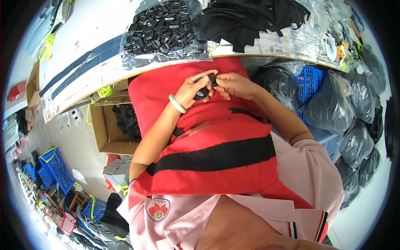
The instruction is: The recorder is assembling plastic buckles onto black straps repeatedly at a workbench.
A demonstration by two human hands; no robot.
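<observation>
Above the red apron [221, 125] on my lap, my two hands meet. My left hand [192, 88] is closed round a few black plastic buckles [201, 93], which show in its palm. Between the fingertips of both hands is a small black piece [213, 79]; whether it is a strap loop or a buckle I cannot make out. My right hand [236, 85] pinches this piece from the right, with its lower fingers curled. Just beyond the hands, on the table edge, lie a clear bag of black buckles [160, 29] and a pile of cut black straps [254, 21].
The white-covered table [89, 54] runs across the far side. At left, below it, stands a cardboard box [100, 129] with black material inside. Stuffed black plastic bags [331, 104] and a blue crate [310, 83] crowd the right. More blue crates [58, 171] stand on the floor at left.
</observation>
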